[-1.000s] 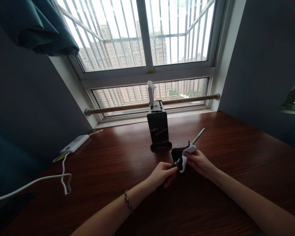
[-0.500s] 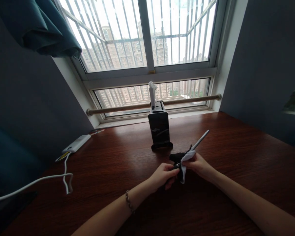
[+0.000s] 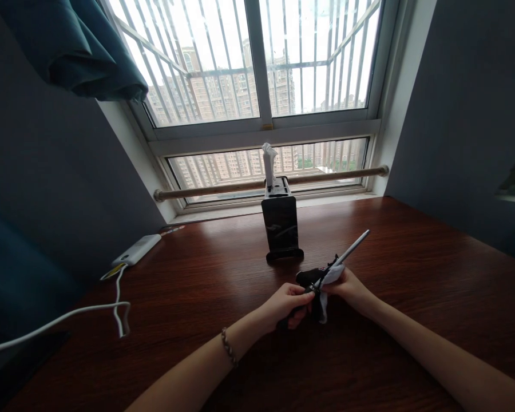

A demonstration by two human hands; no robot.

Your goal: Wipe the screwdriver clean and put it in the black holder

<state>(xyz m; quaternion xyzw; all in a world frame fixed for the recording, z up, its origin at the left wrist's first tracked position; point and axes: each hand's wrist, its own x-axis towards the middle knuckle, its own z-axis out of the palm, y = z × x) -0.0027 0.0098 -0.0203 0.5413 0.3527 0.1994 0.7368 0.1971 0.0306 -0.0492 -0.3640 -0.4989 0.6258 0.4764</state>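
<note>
Head view: left hand [image 3: 285,306] grips the scissors [image 3: 326,272] handle, right hand [image 3: 347,286] pinches a white cloth [image 3: 326,286] round the blade, above the bench [image 3: 197,286].

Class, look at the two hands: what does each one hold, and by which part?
The left hand grips the knife by its dark handle end; the right hand pinches a white cloth around the blade's base.

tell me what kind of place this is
Probably a room in a high-rise flat, with a work desk by the window. The barred window looks out on apartment towers, a teal curtain hangs at its side, and a wooden desk holds a white power bank with its cable.
</note>
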